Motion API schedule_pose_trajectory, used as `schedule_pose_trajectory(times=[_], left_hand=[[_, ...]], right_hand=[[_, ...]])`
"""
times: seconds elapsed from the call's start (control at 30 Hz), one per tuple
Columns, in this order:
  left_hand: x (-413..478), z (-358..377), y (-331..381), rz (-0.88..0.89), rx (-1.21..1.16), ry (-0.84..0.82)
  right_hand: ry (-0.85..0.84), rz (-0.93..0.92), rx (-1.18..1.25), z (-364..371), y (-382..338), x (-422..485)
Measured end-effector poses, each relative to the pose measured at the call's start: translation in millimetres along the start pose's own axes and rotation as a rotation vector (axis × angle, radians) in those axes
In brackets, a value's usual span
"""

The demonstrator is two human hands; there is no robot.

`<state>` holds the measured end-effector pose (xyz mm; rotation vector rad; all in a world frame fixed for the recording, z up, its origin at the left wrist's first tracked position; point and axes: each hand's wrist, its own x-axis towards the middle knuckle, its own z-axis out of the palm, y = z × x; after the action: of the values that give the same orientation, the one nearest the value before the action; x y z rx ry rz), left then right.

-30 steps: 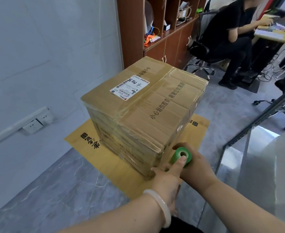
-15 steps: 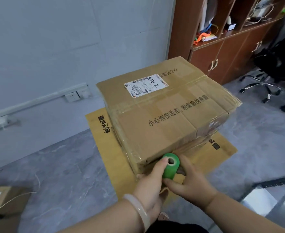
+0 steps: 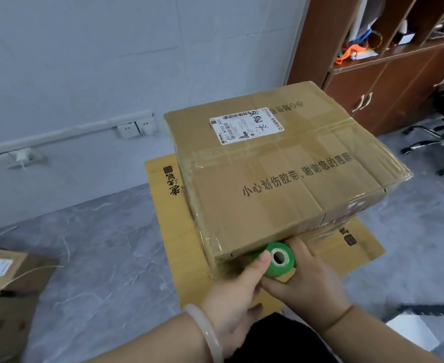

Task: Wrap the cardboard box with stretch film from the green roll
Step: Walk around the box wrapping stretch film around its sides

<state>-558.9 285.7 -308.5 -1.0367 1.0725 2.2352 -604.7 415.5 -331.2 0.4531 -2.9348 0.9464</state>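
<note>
A big cardboard box [image 3: 281,179] with a white shipping label stands on a flat cardboard sheet [image 3: 173,231] on the grey floor. Clear film covers its sides. The green roll [image 3: 281,259] of stretch film sits against the box's near bottom edge, its core facing me. My left hand [image 3: 236,297], a pale bangle on its wrist, has its thumb on the roll's rim. My right hand [image 3: 307,279] grips the roll from below and from the right.
A smaller cardboard box [image 3: 0,279] lies at the left edge. The wall with sockets [image 3: 134,127] is behind. A brown cabinet [image 3: 388,82] and an office chair base [image 3: 430,145] stand at the right.
My view has swung left around the box, so the seated person has left the frame. Both hands and the green roll have stayed at the box's near bottom edge.
</note>
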Motion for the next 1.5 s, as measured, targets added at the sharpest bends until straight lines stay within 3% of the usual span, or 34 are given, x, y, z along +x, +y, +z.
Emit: schedule_pose_trajectory(times=[0.07, 0.2, 0.33, 0.43, 0.53, 0.73, 0.87, 1.07, 1.17, 1.37, 1.5], left_hand=[[1.6, 8.8, 0.2, 0.017, -0.025, 0.024], [6.6, 20.0, -10.0, 0.083, -0.065, 0.128], [6.9, 30.0, -17.4, 0.141, -0.136, 0.197], [10.2, 42.0, -24.3, 0.18, -0.212, 0.272], [9.8, 56.8, -30.3, 0.222, -0.302, 0.341], [8.2, 82.9, -39.1, 0.337, -0.466, 0.436], [6.2, 87.1, -40.6, 0.365, -0.424, 0.487], [8.4, 85.6, -31.8, 0.331, -0.153, 0.354], [13.6, 89.0, -30.8, 0.293, -0.107, 0.318], [15.0, 85.8, -26.7, 0.238, -0.14, 0.252], [16.7, 80.5, -28.4, 0.218, -0.111, 0.235]], right_hand=[[-0.112, -0.028, 0.004, -5.1, 7.3, 5.1], [-0.3, -0.27, 0.09, -25.1, 31.8, 19.5], [-0.337, -0.426, 0.257, -49.7, 47.5, 36.3], [-0.423, -0.736, 0.118, -59.8, 55.0, 51.6], [-0.56, -0.856, 0.044, -65.9, 62.6, 64.4], [-0.506, -1.027, 0.021, -68.5, 62.1, 78.8], [-0.458, -1.059, 0.064, -72.0, 71.1, 80.9], [-0.421, -1.124, 0.111, -73.4, 75.6, 80.7], [-0.469, -1.029, 0.16, -74.1, 78.3, 78.2], [-0.665, -0.653, 0.276, -73.0, 73.9, 64.0], [-0.486, -0.694, 0.197, -64.8, 75.4, 57.5]])
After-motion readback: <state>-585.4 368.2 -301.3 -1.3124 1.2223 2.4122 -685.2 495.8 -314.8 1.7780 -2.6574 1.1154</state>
